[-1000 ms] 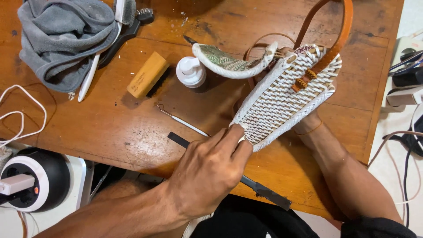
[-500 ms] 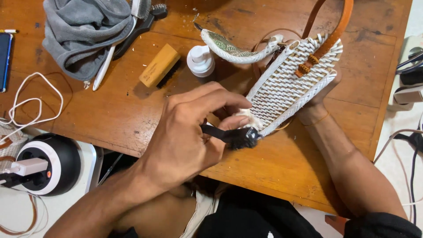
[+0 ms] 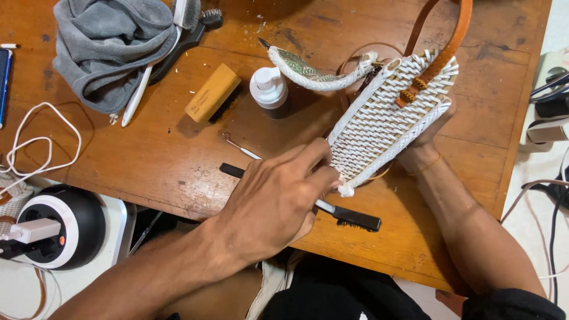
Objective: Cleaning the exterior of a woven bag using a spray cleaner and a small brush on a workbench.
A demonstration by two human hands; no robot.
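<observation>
Bare bench (image 3: 148, 154) lies left of the brush (image 3: 349, 216), near the front edge. Left hand (image 3: 272, 204) closed, pinching the sandal (image 3: 385, 124) tip; right hand (image 3: 430, 127) grips it underneath.

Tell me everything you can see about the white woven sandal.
The white woven sandal has a sole of interlaced white strips, a tan edge and a brown leather strap with orange stitching. It is tilted, sole toward the camera, above the wooden table. The right hand supports it from behind, mostly hidden. The left hand touches its lower tip.
</observation>
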